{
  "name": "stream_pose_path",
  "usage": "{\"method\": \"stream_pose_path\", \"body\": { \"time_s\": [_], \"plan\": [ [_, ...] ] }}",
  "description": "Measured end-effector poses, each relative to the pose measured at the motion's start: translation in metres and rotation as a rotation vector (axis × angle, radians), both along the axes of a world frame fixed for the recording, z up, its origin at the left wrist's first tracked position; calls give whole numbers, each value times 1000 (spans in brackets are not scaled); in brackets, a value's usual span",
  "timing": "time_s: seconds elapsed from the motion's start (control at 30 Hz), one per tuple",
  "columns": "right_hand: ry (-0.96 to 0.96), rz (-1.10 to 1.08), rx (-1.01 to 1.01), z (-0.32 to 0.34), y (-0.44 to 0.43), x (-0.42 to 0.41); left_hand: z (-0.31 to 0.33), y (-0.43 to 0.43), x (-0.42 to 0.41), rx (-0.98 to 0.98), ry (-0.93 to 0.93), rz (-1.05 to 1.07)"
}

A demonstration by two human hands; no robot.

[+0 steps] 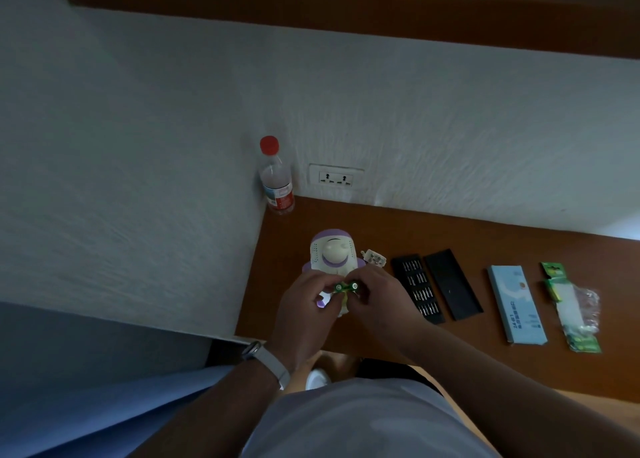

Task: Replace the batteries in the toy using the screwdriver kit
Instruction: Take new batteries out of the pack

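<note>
1. A water bottle (pixel 276 177) with a red cap was seen upright in the back left corner of the tabletop (pixel 485 235), against the wall.
2. The left hand (pixel 304 305), with a pale band (pixel 268 359) on its wrist, was curled round the left side of two green batteries (pixel 345 286).
3. The toy (pixel 334 255), white with purple trim, was laid near the left edge of the tabletop, and its lower part was hidden under both hands.
4. The batteries were held side by side just over the toy, with their ends turned upward.
5. They were pinched from the right by the right hand (pixel 377 301).
6. A small pale piece (pixel 374 258) was seen just beside the toy, on its right.
7. A black bit tray (pixel 417 287) and a black lid (pixel 452 284) were laid side by side near the middle.
8. A light-blue box (pixel 517 305) and a torn green packet (pixel 571 305) were set toward the right edge, slightly apart.
</note>
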State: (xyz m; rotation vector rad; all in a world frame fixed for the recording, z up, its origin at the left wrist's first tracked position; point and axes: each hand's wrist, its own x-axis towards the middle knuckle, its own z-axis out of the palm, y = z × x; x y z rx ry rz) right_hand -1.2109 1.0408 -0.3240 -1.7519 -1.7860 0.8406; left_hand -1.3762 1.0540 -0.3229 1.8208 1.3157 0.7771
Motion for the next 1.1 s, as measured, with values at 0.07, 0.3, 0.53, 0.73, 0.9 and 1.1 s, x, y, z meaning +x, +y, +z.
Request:
{"method": "stream_pose_path", "body": {
  "time_s": [0.07, 0.3, 0.53, 0.73, 0.9, 1.1],
  "plan": [
    [-3, 5, -7, 1, -1, 1, -2, 0, 0, -7, 12, 14],
    [-15, 63, 1, -1, 1, 0, -10, 3, -1, -41, 77, 23],
    [-31, 69, 36, -5, 7, -1, -15, 6, 1, -9, 160, 1],
    [-87, 130, 22, -10, 6, 0, -17, 5, -1, 13, 196, 15],
    [-56, 129, 18, -13, 7, -3, -16, 8, 0, 8, 216, 12],
    [-42, 113, 10, -13, 6, -1, -16, 8, 1, 20, 218, -3]
  ]
}}
